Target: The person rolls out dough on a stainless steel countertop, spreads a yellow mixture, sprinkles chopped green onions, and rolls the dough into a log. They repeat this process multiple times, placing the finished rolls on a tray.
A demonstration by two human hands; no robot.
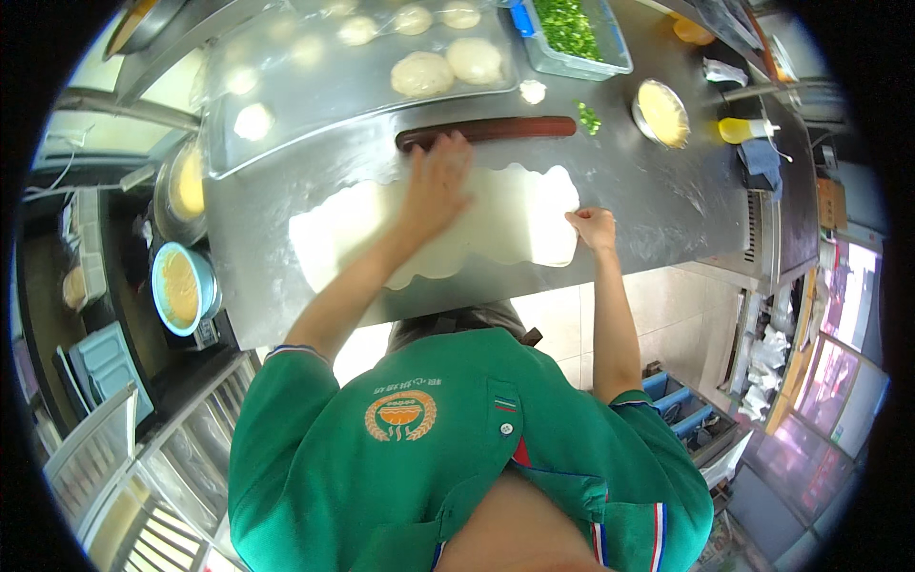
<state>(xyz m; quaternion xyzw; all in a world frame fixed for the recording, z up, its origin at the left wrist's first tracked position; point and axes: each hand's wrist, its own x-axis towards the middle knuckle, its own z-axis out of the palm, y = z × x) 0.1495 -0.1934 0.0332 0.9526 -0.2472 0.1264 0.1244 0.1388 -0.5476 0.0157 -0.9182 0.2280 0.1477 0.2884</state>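
Note:
A wide, thin sheet of dough point(500, 214) with wavy edges lies on the steel worktable point(643, 207). Spread and slightly blurred, my left hand point(437, 187) is over the middle of the sheet. Its fingertips overlap a dark brown rolling pin point(522, 129) beyond the dough; whether they touch it I cannot tell. My right hand point(596, 226) pinches the sheet's right edge between thumb and fingers. Past the pin's right end are a small pile of chopped green onion point(588, 118) and a small white lump point(532, 91).
At the back, a tray point(314, 146) holds dough balls point(422, 74) under plastic film. Beside it stands a plastic tub point(586, 68) of chopped greens. A bowl of yellow paste point(663, 114) and a squeeze bottle point(736, 130) are rightward; a blue bowl point(163, 314) of batter stands left.

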